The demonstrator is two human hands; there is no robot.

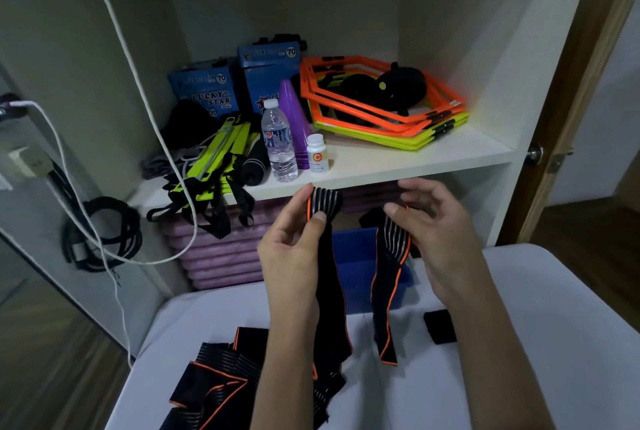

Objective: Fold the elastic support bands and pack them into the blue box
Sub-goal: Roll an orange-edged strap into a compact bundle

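both hands (294, 239) (436, 222) pinch one elastic support band (389, 277) above the blue box (356, 249), fold barely begun; the box looks empty, more bands (214, 370) wait near it on the table (536, 343).

A white built-in cupboard (450, 31) fills the wall, with one white shelf (398, 156) across it. To the right stands a wooden door (571, 152) with a metal knob (535, 152). The floor (595, 249) is dark wood. A white surface (571, 308) stands in front. The light is dim.
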